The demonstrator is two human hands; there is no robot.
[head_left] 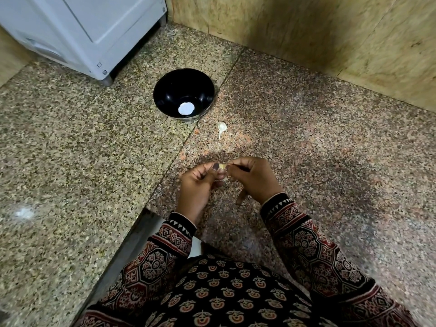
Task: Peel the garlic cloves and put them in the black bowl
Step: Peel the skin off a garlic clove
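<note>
Left hand (200, 182) and right hand (253, 177) together pinch 1 garlic clove (222, 166) above the granite counter (70, 149); the black bowl (169, 88) stands beyond, a papery garlic scrap (222, 126) near it.

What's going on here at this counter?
A person is peeling garlic at a granite counter. The left hand and the right hand pinch one small garlic clove between them. The black bowl sits farther back, with a white patch at its bottom that I cannot identify. A white garlic piece lies on the counter near the bowl.
</note>
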